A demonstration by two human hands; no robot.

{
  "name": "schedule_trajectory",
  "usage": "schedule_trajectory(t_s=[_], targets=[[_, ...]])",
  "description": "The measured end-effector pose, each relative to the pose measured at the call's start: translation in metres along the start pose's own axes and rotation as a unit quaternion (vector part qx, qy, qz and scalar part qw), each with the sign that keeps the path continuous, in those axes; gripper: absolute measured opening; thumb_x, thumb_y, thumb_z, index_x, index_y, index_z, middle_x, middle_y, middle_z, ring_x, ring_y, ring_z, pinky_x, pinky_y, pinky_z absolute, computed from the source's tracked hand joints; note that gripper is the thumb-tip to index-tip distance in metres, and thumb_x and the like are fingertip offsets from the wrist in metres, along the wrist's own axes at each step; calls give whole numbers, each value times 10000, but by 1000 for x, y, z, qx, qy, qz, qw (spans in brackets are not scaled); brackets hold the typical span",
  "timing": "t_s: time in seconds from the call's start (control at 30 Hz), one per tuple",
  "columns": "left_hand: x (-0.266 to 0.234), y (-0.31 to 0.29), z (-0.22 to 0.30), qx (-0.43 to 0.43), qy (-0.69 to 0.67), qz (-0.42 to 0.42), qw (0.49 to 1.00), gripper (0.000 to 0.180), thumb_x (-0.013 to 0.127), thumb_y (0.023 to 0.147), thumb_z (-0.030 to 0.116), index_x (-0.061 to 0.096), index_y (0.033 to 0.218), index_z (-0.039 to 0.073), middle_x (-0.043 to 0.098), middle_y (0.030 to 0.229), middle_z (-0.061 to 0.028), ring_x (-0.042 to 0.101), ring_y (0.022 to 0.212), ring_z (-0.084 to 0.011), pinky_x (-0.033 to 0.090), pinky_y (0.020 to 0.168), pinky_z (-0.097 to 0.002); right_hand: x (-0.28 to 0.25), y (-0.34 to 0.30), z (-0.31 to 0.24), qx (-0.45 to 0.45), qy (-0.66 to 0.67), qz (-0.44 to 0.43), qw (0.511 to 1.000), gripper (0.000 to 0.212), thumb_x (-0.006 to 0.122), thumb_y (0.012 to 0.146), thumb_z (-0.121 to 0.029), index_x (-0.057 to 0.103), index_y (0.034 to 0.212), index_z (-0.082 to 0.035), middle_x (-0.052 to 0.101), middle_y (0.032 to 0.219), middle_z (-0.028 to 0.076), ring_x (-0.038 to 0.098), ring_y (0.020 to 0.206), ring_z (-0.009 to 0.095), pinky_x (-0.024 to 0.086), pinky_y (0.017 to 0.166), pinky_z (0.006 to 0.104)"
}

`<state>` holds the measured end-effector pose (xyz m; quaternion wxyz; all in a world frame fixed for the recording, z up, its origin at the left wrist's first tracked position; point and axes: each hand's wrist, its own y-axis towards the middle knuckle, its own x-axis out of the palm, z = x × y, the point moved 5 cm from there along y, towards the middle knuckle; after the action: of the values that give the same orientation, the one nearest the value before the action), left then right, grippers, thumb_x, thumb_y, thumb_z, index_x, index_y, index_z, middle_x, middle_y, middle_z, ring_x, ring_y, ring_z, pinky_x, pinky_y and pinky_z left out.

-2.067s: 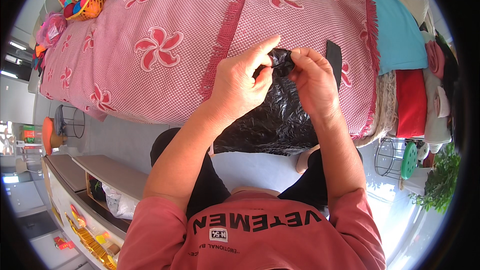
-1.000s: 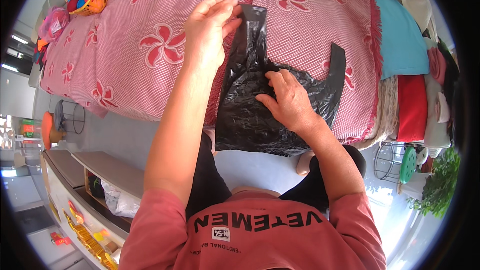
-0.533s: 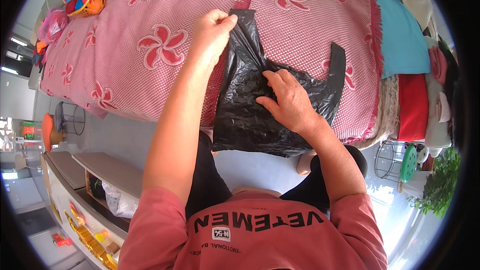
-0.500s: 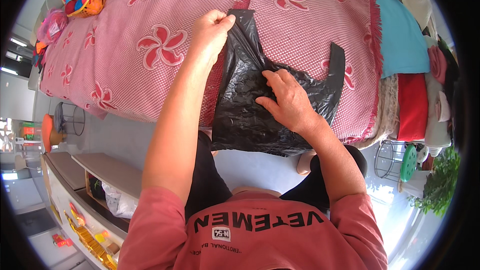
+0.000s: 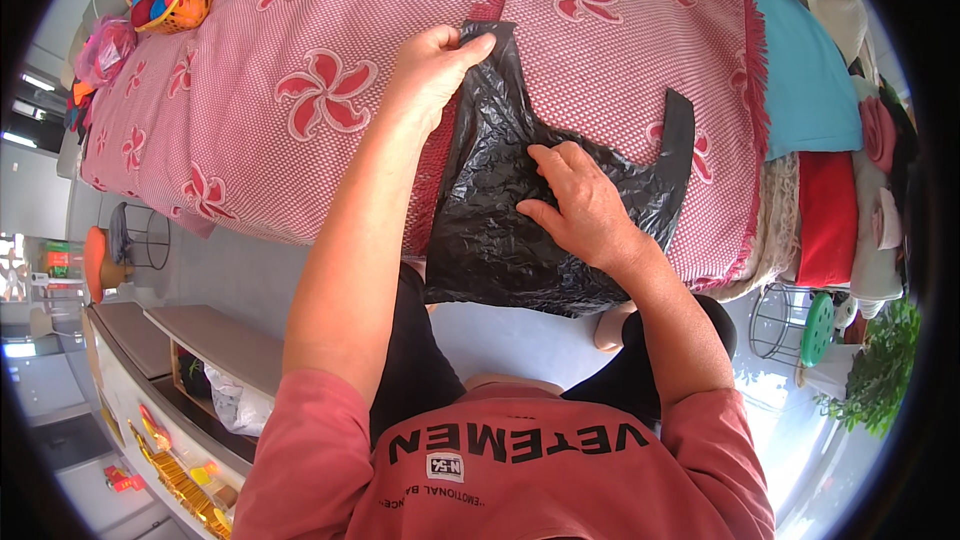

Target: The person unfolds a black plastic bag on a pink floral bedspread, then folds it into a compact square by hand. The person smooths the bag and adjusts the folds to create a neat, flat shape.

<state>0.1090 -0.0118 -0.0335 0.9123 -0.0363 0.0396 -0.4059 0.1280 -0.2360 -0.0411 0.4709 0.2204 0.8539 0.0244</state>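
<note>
A black plastic carrier bag (image 5: 500, 230) lies spread over the near edge of a pink patterned cover, its lower end hanging past that edge. My left hand (image 5: 428, 78) is closed on the bag's left handle, with the thumb laid across it near the top. My right hand (image 5: 582, 202) is open on the middle of the bag, the thumb apart from the slightly bent fingers. The bag's right handle (image 5: 678, 130) stretches up on the cover, away from both hands.
The pink cover (image 5: 250, 155) has red flower shapes and fringes. A yellow basket (image 5: 190, 2) of coloured balls stands far left. Folded cloths, one red (image 5: 826, 215), are at right beside a light blue cloth (image 5: 805, 90). A green-topped stool (image 5: 817, 328) and a cabinet (image 5: 215, 345) flank me.
The taut fold that ran from the left handle to my right hand has flattened out. My left thumb has slid right across the handle; my right hand has barely moved.
</note>
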Motion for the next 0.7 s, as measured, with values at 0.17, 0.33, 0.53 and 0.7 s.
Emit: schedule_trajectory(t_s=[0.17, 0.33, 0.53, 0.7], targets=[[5, 3, 3, -31, -235, -61, 969, 100, 665, 867, 0, 576, 902, 29, 657, 840, -85, 646, 698, -187, 566, 664, -317, 0, -2, -1, -22, -16, 7, 1000, 608, 781, 799, -147, 513, 1316, 31, 539, 1059, 176, 564, 985, 343, 480, 881, 410], [11, -3, 5, -27, -317, -61, 946, 94, 642, 858, -11, 576, 900, 42, 659, 890, -96, 657, 788, -206, 571, 753, -359, 0, -4, 0, -32, -18, 12, 999, 617, 779, 796, -151, 508, 1317, 39, 538, 1073, 180, 558, 1007, 356, 474, 900, 412], [5, 1, 2, -35, -365, -95, 925, 83, 618, 866, -8, 593, 914, 55, 682, 956, -97, 668, 888, -231, 559, 861, -388, 1, -3, 1, -27, -19, 5, 999, 619, 777, 800, -164, 506, 1317, 42, 544, 1107, 188, 561, 1032, 360, 475, 914, 410], [2, 5, 1, -11, -352, -120, 928, 231, 611, 881, -31, 634, 1103, 32, 689, 1008, -109, 676, 940, -229, 561, 886, -364, 1, -4, 0, -22, -26, 6, 999, 616, 776, 803, -169, 506, 1317, 41, 546, 1114, 187, 562, 1037, 360, 476, 922, 411]])
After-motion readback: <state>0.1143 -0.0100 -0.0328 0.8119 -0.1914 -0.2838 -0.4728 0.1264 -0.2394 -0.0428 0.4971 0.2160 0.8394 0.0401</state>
